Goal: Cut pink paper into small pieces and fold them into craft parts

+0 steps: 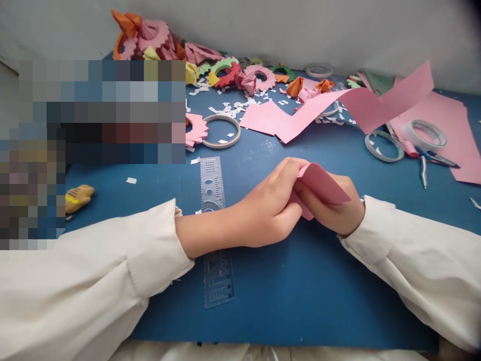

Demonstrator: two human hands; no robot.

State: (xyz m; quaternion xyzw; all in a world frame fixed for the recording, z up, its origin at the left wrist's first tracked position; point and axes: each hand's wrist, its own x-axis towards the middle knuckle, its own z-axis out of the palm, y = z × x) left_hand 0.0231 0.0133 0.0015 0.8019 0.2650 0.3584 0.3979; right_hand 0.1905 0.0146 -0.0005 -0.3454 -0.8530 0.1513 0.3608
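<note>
A small piece of pink paper [323, 185], bent over into a fold, is held between both hands above the blue table [285, 301]. My left hand [272, 205] is closed on its left edge, fingers wrapped round the fold. From the right, my right hand [334, 208] grips the same piece, its fingers partly hidden behind the paper. Under my left forearm lies a clear plastic stencil ruler [218, 281], its middle covered by the arm. Beyond the hands a long creased strip of pink paper [326, 103] stands in zigzag bends.
Rolls of tape [221, 131] lie left and right of the strip. At right are pink sheets [447, 118] and a pen [424, 170]. Folded paper rings [225, 72] and white scraps [236, 108] line the back wall. A yellowish toy [79, 197] lies left, beside a blurred-out area.
</note>
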